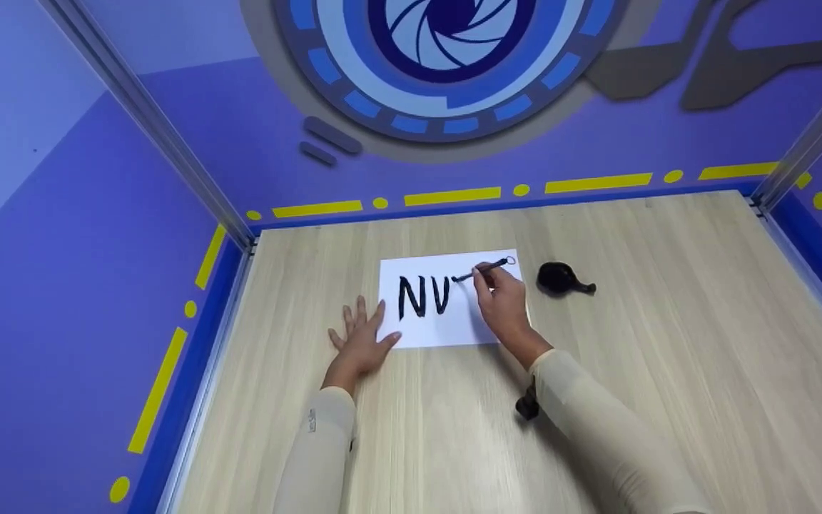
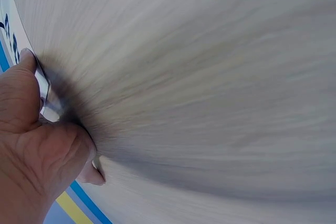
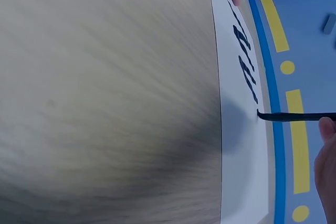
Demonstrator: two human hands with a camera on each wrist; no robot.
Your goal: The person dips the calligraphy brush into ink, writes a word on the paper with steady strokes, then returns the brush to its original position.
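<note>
A white sheet of paper [image 1: 447, 334] lies on the table and bears thick black strokes that look like "NV". My right hand [image 1: 505, 305] pinches a dark brush [image 1: 469, 275] with a small loop at its upper end. In the right wrist view the brush [image 3: 294, 117] has a bent tip, which seems to touch the paper [image 3: 239, 145] just beside the last stroke. Fingers spread, my left hand [image 1: 362, 344] rests at the sheet's left edge, its thumb on the lower left corner. The left wrist view shows that hand [image 2: 37, 140] from the thumb side.
Right of the paper sits a black, rounded dish [image 1: 556, 278] with a narrow tail, perhaps holding ink. The pale wooden table [image 1: 668, 343] is bounded by a blue-purple back wall [image 1: 454, 168] and side panels, with metal posts [image 1: 168, 143] at the corners.
</note>
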